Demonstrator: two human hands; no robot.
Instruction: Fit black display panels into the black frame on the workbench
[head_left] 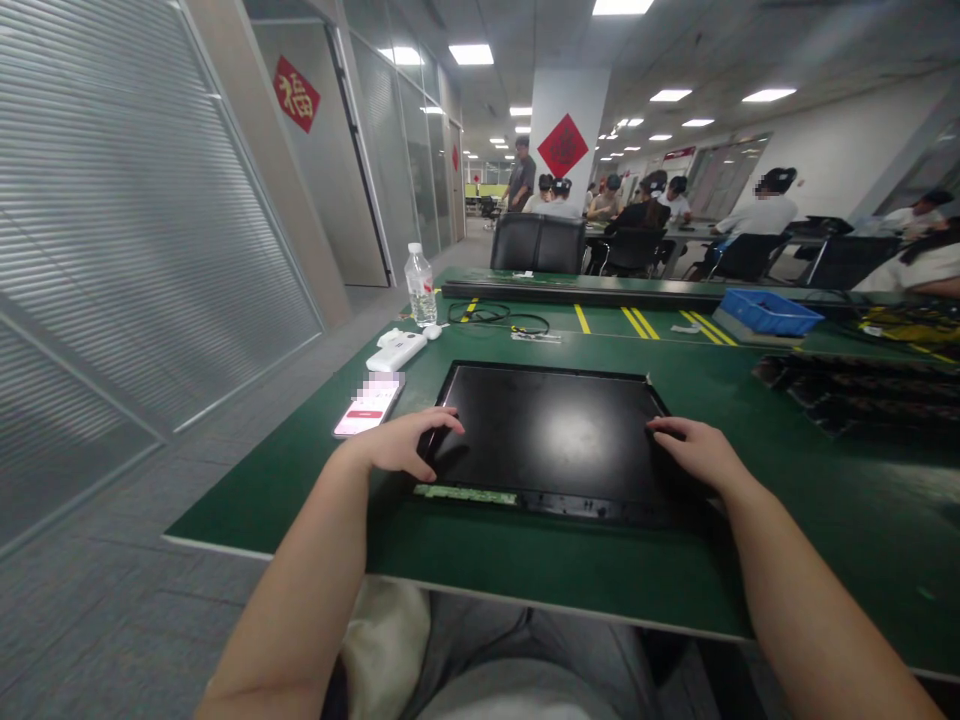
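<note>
A black LCD screen panel (547, 425) lies face up in front of me, slightly above or on the green table; which one I cannot tell. A strip of green circuit board (465, 495) runs along the left part of its near edge. My left hand (405, 443) grips the panel's left edge, thumb near the front corner and fingertips bent over the bezel. At the opposite side my right hand (697, 452) is closed on the right edge, fingertips over the rim. The undersides of both grips are hidden.
Left of the panel lie a lit phone (369, 405) and a white device (397, 352), with a water bottle (420, 285) behind. Black cables (487, 314) are beyond the panel. A blue bin (771, 311) and dark stacked parts (847, 395) sit right. People sit farther back.
</note>
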